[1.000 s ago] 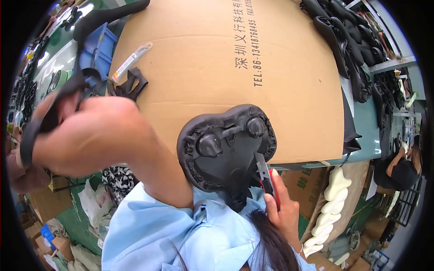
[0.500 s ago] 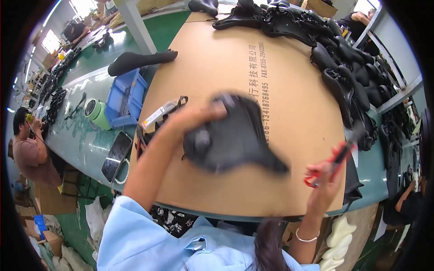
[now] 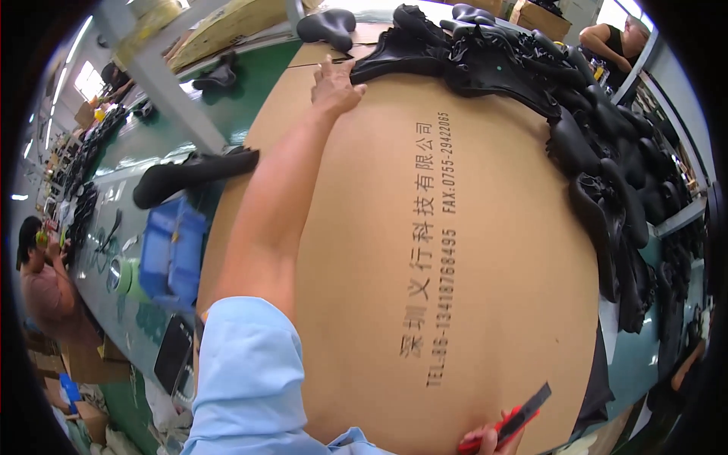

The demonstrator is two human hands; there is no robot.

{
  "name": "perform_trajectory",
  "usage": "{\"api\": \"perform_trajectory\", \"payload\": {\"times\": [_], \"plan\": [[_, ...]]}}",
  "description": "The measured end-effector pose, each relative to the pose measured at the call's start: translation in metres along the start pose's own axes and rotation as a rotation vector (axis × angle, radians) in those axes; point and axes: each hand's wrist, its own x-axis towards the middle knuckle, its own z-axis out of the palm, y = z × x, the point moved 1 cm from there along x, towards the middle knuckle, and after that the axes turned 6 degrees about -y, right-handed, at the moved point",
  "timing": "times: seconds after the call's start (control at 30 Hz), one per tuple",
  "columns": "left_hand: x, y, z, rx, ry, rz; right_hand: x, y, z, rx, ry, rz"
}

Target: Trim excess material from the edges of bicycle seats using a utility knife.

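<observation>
My left hand (image 3: 335,89) reaches to the far left of the cardboard sheet (image 3: 364,250), fingers spread and nothing held in them. Its fingertips are beside the pointed end of a black bicycle saddle (image 3: 402,57); whether they touch it I cannot tell. Beyond the hand lies another smooth black saddle (image 3: 329,29). Near the lower edge, my right hand (image 3: 485,441) is closed around a red-handled cutter (image 3: 523,417), its dark blade slanting up to the right. The lower part of this hand is cut off by the frame.
Black saddles and covers (image 3: 607,129) are heaped along the far and right edges. At left are a long black saddle (image 3: 193,177), a blue bin (image 3: 173,246), a green cup (image 3: 129,277) and a phone (image 3: 174,353). Metal posts (image 3: 163,76) rise beyond. A co-worker (image 3: 49,288) is at left.
My left hand has let go of the black saddle it held and has moved far forward. The right hand with the cutter has dropped toward the lower edge. The view has shifted forward.
</observation>
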Motion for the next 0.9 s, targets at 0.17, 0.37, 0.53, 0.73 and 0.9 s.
{"api": "perform_trajectory", "payload": {"times": [0.17, 0.37, 0.53, 0.73, 0.9], "plan": [[0.049, -0.034, 0.01, -0.137, -0.163, 0.065, -0.016, -0.001, -0.009, -0.062, -0.058, -0.015], [-0.04, 0.03, -0.034, -0.442, -0.613, -0.056, -0.025, 0.002, -0.015, -0.029, 0.007, 0.082], [-0.251, 0.112, -0.147, -0.517, -0.83, -0.023, -0.008, -0.006, -0.003, -0.081, 0.016, 0.012], [-0.413, 0.19, -0.248, -0.907, -1.298, -0.165, -0.004, -0.015, 0.003, -0.087, -0.095, -0.019], [-0.418, 0.21, -0.264, -0.644, -0.532, 0.097, -0.02, -0.034, 0.0, -0.114, -0.116, -0.004]]}}
